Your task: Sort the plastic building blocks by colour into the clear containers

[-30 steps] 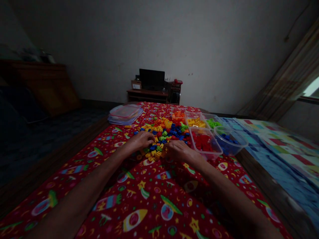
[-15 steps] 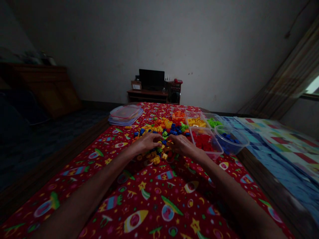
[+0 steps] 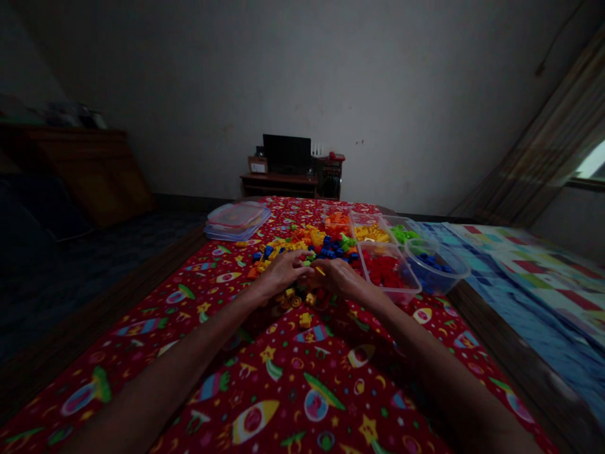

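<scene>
**Left hand (image 3: 283, 272) shifts right to meet right hand (image 3: 341, 279) over toy bricks; a lone yellow block (image 3: 305, 320) now lies on the near side**

A red tablecloth (image 3: 255, 366) printed with rockets and stars spans the scene. At right, clear containers (image 3: 401, 294) sit grouped: orange, yellow and green pieces in the far ones, red in a near one, blue in a round tub at far right of the group. Left of them spreads the mixed brick pile (image 3: 328, 244), mostly yellow, blue and orange. Stacked lids (image 3: 239, 221) rest at far left on the cloth. Both hands are above the pile's near part, fingertips almost meeting; whether they touch cannot be told. The left hand's thumb and forefinger are spread, its other fingers hidden. The right hand, fingers curled, pinches a small yellow piece (image 3: 320, 271). The lone block rests on the cloth, just nearer than the pile.
</scene>
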Available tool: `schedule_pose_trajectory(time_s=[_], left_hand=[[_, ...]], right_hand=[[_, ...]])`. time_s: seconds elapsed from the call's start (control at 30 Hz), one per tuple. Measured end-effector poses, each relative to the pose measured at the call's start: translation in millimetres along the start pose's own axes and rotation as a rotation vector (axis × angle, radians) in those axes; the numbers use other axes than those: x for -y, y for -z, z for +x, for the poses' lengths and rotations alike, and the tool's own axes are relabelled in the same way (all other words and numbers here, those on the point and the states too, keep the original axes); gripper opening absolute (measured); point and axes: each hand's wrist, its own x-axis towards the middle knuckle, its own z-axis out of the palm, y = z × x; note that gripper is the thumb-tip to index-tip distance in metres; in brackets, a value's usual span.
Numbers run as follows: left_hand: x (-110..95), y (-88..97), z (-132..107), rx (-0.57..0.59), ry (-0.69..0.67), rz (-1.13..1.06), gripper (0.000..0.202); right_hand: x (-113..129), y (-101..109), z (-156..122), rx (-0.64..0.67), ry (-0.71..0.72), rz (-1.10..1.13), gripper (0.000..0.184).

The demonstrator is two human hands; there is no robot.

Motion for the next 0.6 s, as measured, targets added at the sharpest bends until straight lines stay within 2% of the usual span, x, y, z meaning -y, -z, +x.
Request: schedule_pose_trajectory(time_s=[0.1, 0.17, 0.27, 0.33, 0.43, 0.5, 0.6], left_hand=[[5, 4.8, 1, -0.065, -0.165, 0.254, 0.028], [10, 5.5, 0, -0.059, -0.268, 0.458, 0.019], [16, 0.6, -3, 0.025, -0.283, 0.63, 0.018], [16, -3.4, -4, 0.028, -0.258, 0.654, 0.016], [12, -3.4, -1, -0.05, -0.173, 0.5, 0.018], [9, 0.5, 2, -0.086, -0.077, 0.255, 0.03], [4, 6.1, 3, -0.079, 0.046, -0.072, 0.051]], right_hand=[[-7, 1, 0, -0.05, -0.045, -0.067, 0.027], [-10, 5, 0, -0.076, -0.067, -0.11, 0.028], [-9, 12, -1, -0.076, -0.092, -0.137, 0.024], [-6, 15, -1, -0.064, -0.102, -0.131, 0.022], [-3, 17, -1, -0.051, -0.1, -0.096, 0.02], [-3, 16, 0, -0.061, -0.108, -0.056, 0.021], [-2, 14, 2, -0.096, -0.138, 0.039, 0.026]])
